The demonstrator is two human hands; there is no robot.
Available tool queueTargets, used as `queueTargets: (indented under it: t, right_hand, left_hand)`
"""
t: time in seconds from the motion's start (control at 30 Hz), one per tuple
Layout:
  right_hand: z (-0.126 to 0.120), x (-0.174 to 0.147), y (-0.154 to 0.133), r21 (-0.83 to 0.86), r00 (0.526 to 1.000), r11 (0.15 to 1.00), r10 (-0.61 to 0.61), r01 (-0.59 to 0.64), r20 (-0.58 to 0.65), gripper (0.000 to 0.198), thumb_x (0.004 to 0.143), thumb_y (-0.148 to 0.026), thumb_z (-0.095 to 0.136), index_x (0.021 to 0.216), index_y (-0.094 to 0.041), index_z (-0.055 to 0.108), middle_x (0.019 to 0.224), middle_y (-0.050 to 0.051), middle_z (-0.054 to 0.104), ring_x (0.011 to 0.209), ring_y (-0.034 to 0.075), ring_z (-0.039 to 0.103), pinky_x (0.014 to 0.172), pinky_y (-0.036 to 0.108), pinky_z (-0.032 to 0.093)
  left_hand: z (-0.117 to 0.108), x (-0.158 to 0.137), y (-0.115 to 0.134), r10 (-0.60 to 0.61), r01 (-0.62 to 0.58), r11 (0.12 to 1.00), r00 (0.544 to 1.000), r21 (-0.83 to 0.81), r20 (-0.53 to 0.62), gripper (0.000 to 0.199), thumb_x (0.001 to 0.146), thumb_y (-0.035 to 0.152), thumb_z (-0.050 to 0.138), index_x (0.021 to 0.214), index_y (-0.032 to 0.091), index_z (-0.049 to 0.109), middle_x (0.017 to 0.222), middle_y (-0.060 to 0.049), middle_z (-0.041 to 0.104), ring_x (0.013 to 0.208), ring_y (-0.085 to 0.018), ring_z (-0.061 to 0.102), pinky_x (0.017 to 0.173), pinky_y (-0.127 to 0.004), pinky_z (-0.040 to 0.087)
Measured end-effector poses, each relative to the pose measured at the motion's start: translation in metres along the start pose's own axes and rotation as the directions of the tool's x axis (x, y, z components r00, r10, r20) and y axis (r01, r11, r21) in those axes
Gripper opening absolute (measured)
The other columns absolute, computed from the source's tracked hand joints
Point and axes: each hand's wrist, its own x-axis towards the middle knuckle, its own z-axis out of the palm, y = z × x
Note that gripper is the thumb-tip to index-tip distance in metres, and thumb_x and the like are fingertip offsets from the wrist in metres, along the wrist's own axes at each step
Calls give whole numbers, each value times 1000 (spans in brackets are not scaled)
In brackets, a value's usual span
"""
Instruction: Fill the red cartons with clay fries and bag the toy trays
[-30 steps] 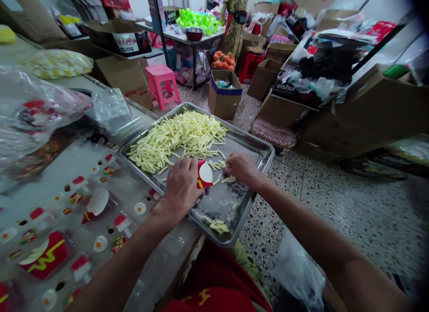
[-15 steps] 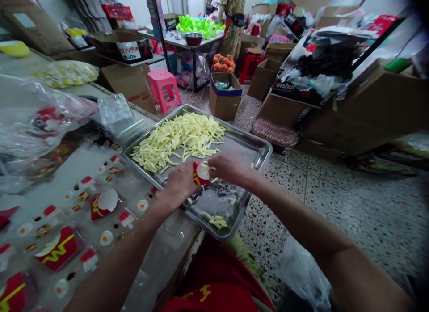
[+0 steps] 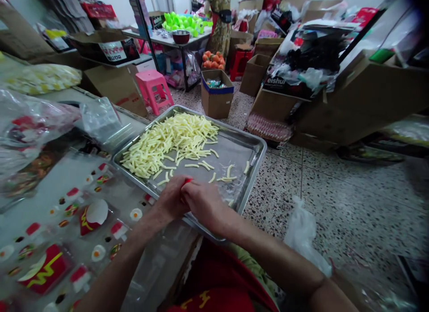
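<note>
Both hands meet over the near left part of a metal tray (image 3: 258, 162). My left hand (image 3: 170, 198) is closed around a small red fries carton (image 3: 187, 182), of which only a sliver shows. Against it, my right hand (image 3: 208, 205) has its fingers closed at the carton's top; the fingertips are hidden. Beyond the hands, a heap of pale toy-like fries (image 3: 172, 140) fills the tray's far left half. Several loose fries (image 3: 228, 175) are scattered over the tray's bare metal.
Left of the tray, a printed clear sheet covers the table, with flat red fries cartons (image 3: 95, 216) on it. Plastic bags (image 3: 100, 117) lie behind. A pink stool (image 3: 154, 90), cardboard boxes (image 3: 217, 97) and a standing person (image 3: 219, 23) are farther back.
My right hand has moved left and down onto the carton, now mostly covered by both hands. My left hand has come slightly nearer. The view has shifted a little.
</note>
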Motion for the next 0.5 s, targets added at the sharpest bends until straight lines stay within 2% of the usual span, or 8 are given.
queueTargets:
  t: [0.07, 0.13, 0.2, 0.27, 0.3, 0.37, 0.43, 0.5]
  right_hand:
    - [-14, -4, 12, 79, 999, 997, 10, -7, -40, 15, 91, -14, 59, 91, -19, 73, 89, 4, 72, 78, 15, 62, 70, 27, 44]
    - [-39, -9, 38, 63, 992, 996, 67, -61, -108, 14, 92, -23, 66, 101, -20, 75, 99, 6, 72, 85, 16, 64, 77, 28, 48]
    - [-66, -12, 70, -134, 989, 983, 117, -129, -94, 34, 83, -31, 78, 115, -21, 75, 122, 11, 67, 101, 22, 65, 88, 34, 49]
    - [-84, -14, 96, -320, 992, 943, 111, -87, 58, 45, 77, -33, 84, 119, -19, 74, 136, 17, 59, 112, 26, 62, 95, 37, 47]
    - [-88, -15, 105, -381, 983, 924, 102, -36, 153, 39, 79, -32, 81, 115, -18, 75, 135, 17, 60, 113, 26, 61, 96, 36, 46]
    - [-88, -16, 113, -443, 953, 895, 91, 48, 288, 18, 90, -28, 69, 101, -17, 78, 121, 14, 67, 106, 22, 63, 93, 31, 45]
    - [-82, -15, 114, -491, 945, 869, 109, 60, 309, 21, 94, -21, 58, 89, -17, 78, 103, 10, 71, 95, 20, 64, 85, 29, 44]
    - [-76, -14, 112, -521, 950, 853, 135, 32, 280, 22, 92, -17, 56, 86, -17, 77, 96, 8, 71, 86, 18, 64, 76, 28, 41]
  left_hand:
    - [-4, -4, 0, -35, 35, 999, 999, 7, -39, 46, 65, 26, 73, 107, 22, 57, 107, -7, 68, 104, -28, 64, 94, -42, 53]
    - [-10, -6, 0, -83, 85, 996, 991, 17, -104, 57, 64, 29, 77, 116, 21, 54, 116, -9, 66, 109, -29, 63, 97, -44, 52]
    - [-15, -6, -1, -126, 127, 992, 980, 2, -157, 63, 65, 32, 78, 120, 20, 52, 120, -11, 65, 112, -29, 62, 99, -44, 51]
    - [-20, -4, 0, -148, 147, 989, 972, -21, -182, 63, 67, 35, 78, 122, 19, 52, 121, -12, 65, 112, -29, 63, 99, -43, 51]
    - [-21, -3, 0, -146, 144, 989, 971, -25, -189, 64, 67, 36, 78, 123, 19, 51, 121, -12, 65, 112, -29, 63, 100, -43, 51]
    - [-23, -2, 2, -123, 123, 992, 973, -13, -194, 67, 67, 38, 80, 125, 19, 51, 124, -13, 64, 114, -29, 63, 101, -43, 51]
    - [-23, -3, 3, -109, 113, 994, 976, 10, -190, 69, 67, 38, 81, 126, 19, 51, 125, -13, 64, 115, -29, 63, 101, -43, 51]
    - [-23, -5, 5, -119, 126, 992, 977, 25, -179, 70, 67, 38, 82, 126, 19, 50, 125, -12, 65, 114, -29, 63, 99, -42, 51]
